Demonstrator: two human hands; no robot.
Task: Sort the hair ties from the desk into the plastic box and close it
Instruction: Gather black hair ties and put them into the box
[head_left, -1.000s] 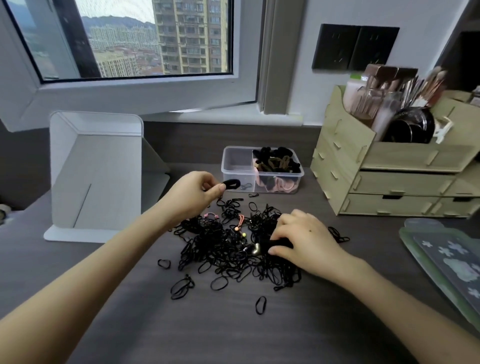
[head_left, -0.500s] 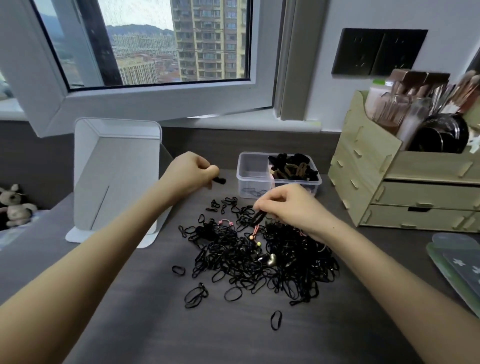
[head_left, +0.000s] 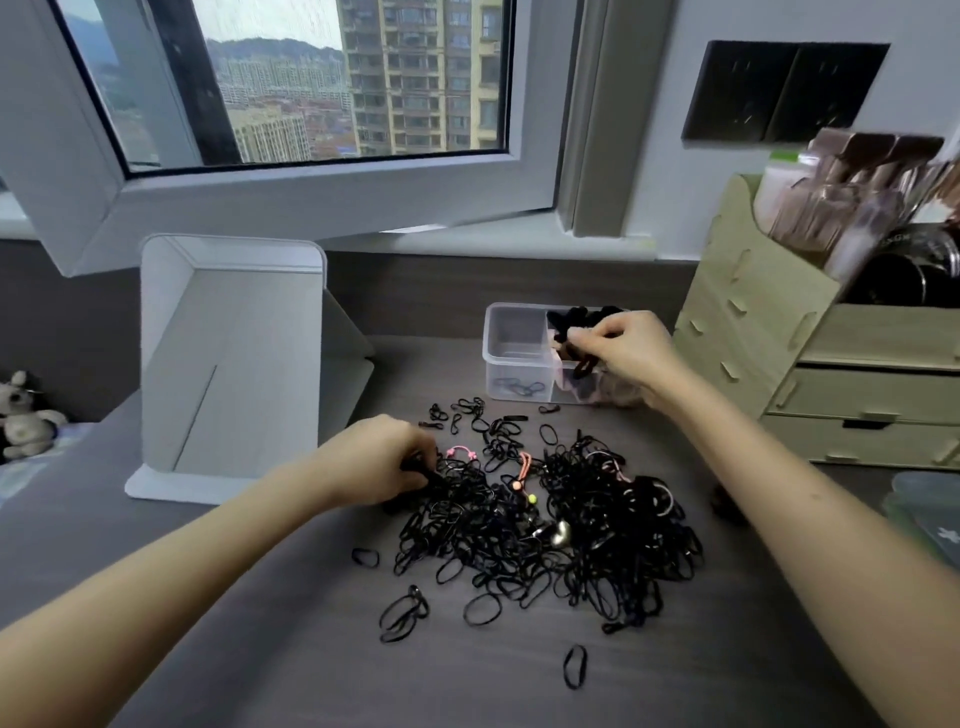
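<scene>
Most hair ties (head_left: 545, 519) lie loose on the surface (head_left: 311, 649), and the plastic box (head_left: 511, 332) stands open. The right hand (head_left: 623, 348) pinches one over it; the left hand (head_left: 384, 462) grips some.

Grey daylight comes through a big window (head_left: 291, 78) that looks out on high-rise blocks and hills. Dark wood-grain desk (head_left: 260, 649) sits under the white sill (head_left: 493, 241), pale wooden drawer organizer (head_left: 769, 374) on the right, black wall panels (head_left: 784, 91) above it, plush toy (head_left: 23, 415) far left.
</scene>
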